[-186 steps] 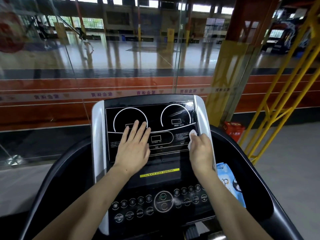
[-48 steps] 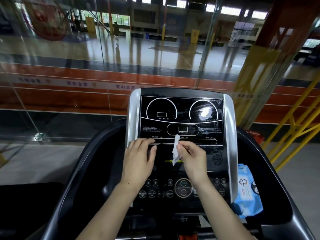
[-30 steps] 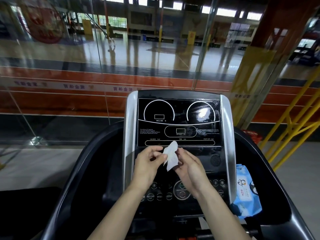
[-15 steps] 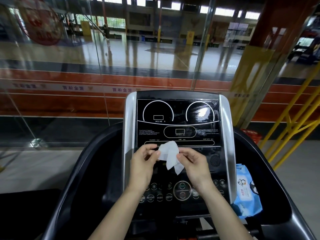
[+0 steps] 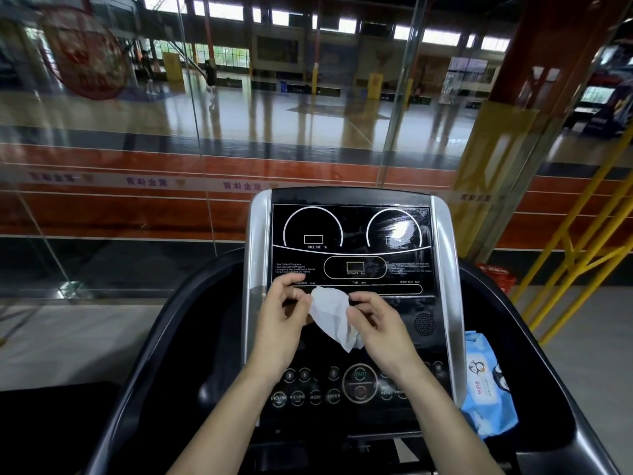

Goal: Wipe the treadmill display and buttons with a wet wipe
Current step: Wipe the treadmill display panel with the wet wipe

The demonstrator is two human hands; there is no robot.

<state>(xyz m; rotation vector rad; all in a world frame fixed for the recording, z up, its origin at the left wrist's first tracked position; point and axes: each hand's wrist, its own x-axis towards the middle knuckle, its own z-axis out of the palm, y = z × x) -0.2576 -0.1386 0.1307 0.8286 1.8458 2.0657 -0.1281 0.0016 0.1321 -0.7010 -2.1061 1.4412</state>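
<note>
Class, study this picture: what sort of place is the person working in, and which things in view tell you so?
Most likely a gym or indoor sports hall. The hands work at a treadmill console; beyond the glass wall run an orange running track and a large glossy court floor.

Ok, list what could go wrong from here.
The wet wipe is pinched only at its edges by the left hand and right hand; it could slip from that light grip. Wiping the buttons may press START. The display shows smears that may dry as streaks.
</note>
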